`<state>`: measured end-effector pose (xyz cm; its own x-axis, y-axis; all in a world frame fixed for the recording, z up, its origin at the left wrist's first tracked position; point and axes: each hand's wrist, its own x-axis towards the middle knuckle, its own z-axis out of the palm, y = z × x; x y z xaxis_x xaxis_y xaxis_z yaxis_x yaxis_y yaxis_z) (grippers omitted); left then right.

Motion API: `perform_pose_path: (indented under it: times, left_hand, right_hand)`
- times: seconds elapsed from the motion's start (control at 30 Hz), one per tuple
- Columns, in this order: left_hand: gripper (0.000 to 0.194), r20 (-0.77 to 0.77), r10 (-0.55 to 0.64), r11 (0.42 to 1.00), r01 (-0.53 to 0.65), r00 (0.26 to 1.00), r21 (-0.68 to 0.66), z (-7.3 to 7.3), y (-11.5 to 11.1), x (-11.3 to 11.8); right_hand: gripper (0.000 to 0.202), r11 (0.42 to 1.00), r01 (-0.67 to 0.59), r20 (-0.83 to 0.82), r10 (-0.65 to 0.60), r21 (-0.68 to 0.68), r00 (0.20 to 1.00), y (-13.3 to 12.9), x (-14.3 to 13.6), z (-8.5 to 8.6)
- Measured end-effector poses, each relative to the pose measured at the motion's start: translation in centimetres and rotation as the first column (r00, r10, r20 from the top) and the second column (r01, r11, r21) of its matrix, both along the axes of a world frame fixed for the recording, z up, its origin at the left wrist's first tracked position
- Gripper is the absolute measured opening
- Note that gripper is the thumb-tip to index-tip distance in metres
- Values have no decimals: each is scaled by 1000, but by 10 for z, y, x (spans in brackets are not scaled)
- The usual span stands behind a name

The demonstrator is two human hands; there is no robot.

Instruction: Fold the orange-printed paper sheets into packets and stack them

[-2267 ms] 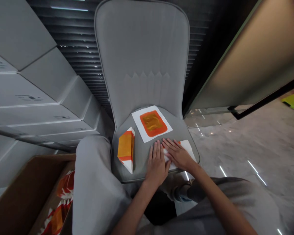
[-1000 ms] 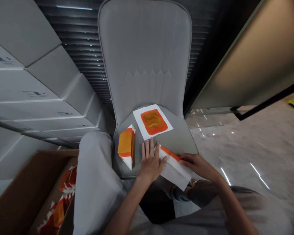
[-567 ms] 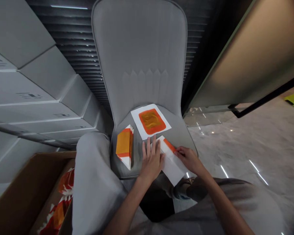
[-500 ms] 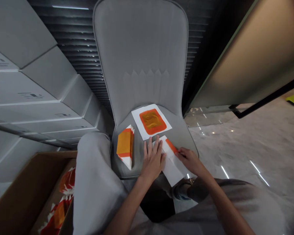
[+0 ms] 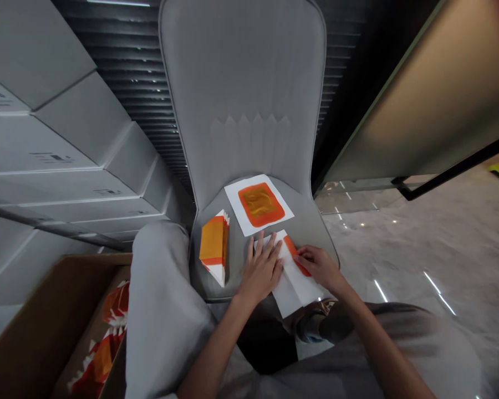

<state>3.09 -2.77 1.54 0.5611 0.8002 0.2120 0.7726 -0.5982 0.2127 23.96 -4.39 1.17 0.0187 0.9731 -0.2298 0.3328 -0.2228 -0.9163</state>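
Note:
A white sheet of joss paper (image 5: 290, 293) lies near the front of the chair seat, its front corner reaching past the edge. One side is folded over and shows an orange strip. My left hand (image 5: 261, 271) rests flat on the sheet with fingers spread. At the orange strip, my right hand (image 5: 318, 269) has thumb and fingers pressed together on the folded edge. Behind the hands is a flat joss paper (image 5: 266, 202) with an orange square and a gold centre. To the left stands a folded stack of orange, gold and white papers (image 5: 215, 246).
All the papers rest on a grey padded chair (image 5: 243, 83). At lower left, an open cardboard box (image 5: 37, 310) contains several folded orange and white papers (image 5: 103, 354). White boxes (image 5: 66, 138) are stacked on the left. A dark-framed panel (image 5: 419, 111) is on the right.
My right hand has slid a little along the folded edge, and more of the orange strip shows. My left hand stays flat on the sheet. The view has shifted slightly.

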Motion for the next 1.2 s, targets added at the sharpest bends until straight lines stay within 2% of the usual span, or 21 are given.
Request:
perform_pose_path:
  times: [0.17,0.33,0.43,0.57,0.67,0.77,0.9,1.07,1.2]
  left_hand:
    - [58,2,25,1000,-25,1000,-4,-3,0,1]
    - [59,-33,-28,999,26,999,-47,-6,4,-3]
    - [60,-48,-66,996,63,997,-60,-4,6,-6]
    - [67,-55,-107,993,104,993,-64,1,7,-7]
    - [69,-58,-135,989,131,989,-73,1,9,-7]
    - [66,-46,-113,992,110,993,-70,-1,9,-6]
    - [61,3,-39,999,39,999,-37,-7,7,-1]
    - [55,62,-20,1000,20,998,-4,-10,7,2]
    - [49,83,11,1000,-10,996,-13,-7,8,4]
  right_hand:
    - [27,994,63,73,-70,91,995,-5,-22,-7]
    - [25,995,60,125,-69,78,990,-5,-18,-2]
    - [30,989,97,112,-109,108,988,4,-12,-1]
    - [35,961,141,161,-183,240,970,28,-13,-3]
    - [32,961,87,222,-148,264,964,44,-14,-5]
    - [22,968,45,226,-103,246,969,53,-12,-6]
    - [17,971,22,239,-80,239,968,55,-4,-5]
    - [15,967,-61,268,-7,246,963,53,4,1]
    - [23,915,-198,459,16,352,888,47,2,3]
